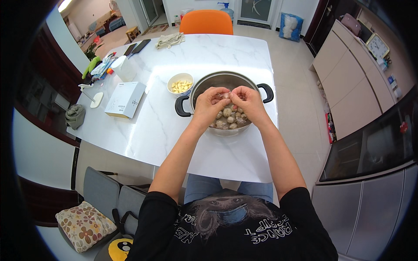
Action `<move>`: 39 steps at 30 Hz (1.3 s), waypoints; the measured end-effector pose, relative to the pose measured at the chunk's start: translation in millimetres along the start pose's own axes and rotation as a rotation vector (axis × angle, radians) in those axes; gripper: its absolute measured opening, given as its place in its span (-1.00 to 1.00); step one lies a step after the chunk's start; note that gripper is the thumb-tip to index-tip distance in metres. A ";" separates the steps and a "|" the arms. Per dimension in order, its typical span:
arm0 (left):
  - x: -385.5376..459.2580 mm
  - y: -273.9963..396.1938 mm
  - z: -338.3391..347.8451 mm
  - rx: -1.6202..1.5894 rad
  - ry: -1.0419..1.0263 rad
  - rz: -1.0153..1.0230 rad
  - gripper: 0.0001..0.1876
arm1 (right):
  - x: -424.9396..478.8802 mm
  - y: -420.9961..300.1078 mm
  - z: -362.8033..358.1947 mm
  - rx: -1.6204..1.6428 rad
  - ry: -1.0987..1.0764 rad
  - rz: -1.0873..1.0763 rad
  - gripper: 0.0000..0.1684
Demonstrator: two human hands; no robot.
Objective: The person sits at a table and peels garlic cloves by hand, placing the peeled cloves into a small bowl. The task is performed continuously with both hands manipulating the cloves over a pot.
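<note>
Over a stainless steel pot [228,132] with two black handles, my left hand [211,101] and my right hand [246,101] meet at the fingertips. Between them they pinch a small pale piece with papery skin, which looks like a garlic clove [225,95]; the fingers partly cover it. Several garlic bulbs [227,112] and loose skins lie in the pot below. Left of the pot stands a white bowl [169,87] of peeled garlic cloves [181,86], close to the pot's left handle.
The white marble-patterned table [156,130] also bears a white-blue box [125,99], a white stand [95,99], a paper roll [123,68], phones [142,46] and a folded cloth [169,40]. An orange chair [206,22] stands at the far edge. Grey chairs [101,187] are at the lower left.
</note>
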State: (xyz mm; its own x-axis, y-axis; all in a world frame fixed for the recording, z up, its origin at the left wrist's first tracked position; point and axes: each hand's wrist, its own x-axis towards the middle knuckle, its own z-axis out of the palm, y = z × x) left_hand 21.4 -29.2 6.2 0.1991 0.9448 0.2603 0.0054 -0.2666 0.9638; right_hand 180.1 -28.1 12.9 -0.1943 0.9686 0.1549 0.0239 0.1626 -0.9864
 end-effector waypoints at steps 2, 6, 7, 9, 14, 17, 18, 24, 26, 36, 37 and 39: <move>0.4 0.1 -0.6 -0.025 -0.012 -0.030 -0.74 | -0.1 1.3 0.3 -0.005 0.027 -0.021 -0.80; 0.3 4.8 -5.7 -0.127 -0.030 -0.094 -0.70 | 0.6 3.4 1.2 0.004 0.083 -0.059 -0.82; 0.0 5.9 -6.6 -0.156 -0.030 -0.101 -0.70 | 0.7 3.5 1.4 0.011 0.094 -0.063 -0.82; -0.4 6.2 -7.6 -0.205 -0.037 -0.088 -0.69 | 1.1 4.8 2.1 -0.007 0.108 -0.069 -0.83; 2.6 5.7 -11.4 -0.342 -0.075 -0.117 -0.68 | 1.0 4.9 3.6 -0.068 0.160 -0.069 -0.84; 3.9 4.2 -14.2 -0.370 -0.102 -0.151 -0.69 | 1.1 5.3 5.4 -0.099 0.196 -0.069 -0.84; 4.4 2.4 -15.0 -0.377 -0.108 -0.153 -0.69 | 1.5 6.7 5.8 -0.125 0.207 -0.068 -0.84; 6.1 3.6 -16.6 -0.399 -0.152 -0.183 -0.70 | 0.7 7.6 10.1 -0.284 0.276 -0.099 -0.84; 5.9 4.8 -17.6 -0.436 -0.149 -0.191 -0.70 | 1.0 8.4 10.7 -0.348 0.279 -0.095 -0.86; 3.1 3.1 -12.3 -0.265 -0.045 -0.075 -0.67 | -0.1 6.5 11.4 -0.278 0.207 -0.193 -0.84; 2.6 2.7 -11.9 -0.234 -0.047 -0.075 -0.66 | -1.7 2.8 12.8 -0.210 0.198 -0.152 -0.82; 3.4 -1.6 -11.2 -0.174 -0.040 -0.079 -0.65 | -5.6 -5.0 14.0 -0.241 0.172 -0.166 -0.80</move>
State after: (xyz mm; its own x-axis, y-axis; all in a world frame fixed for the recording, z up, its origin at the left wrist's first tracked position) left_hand 11.1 -23.4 6.2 0.2432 0.9524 0.1841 -0.1467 -0.1515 0.9775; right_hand 167.4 -36.9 16.2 -0.0468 0.9394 0.3396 0.2413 0.3406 -0.9087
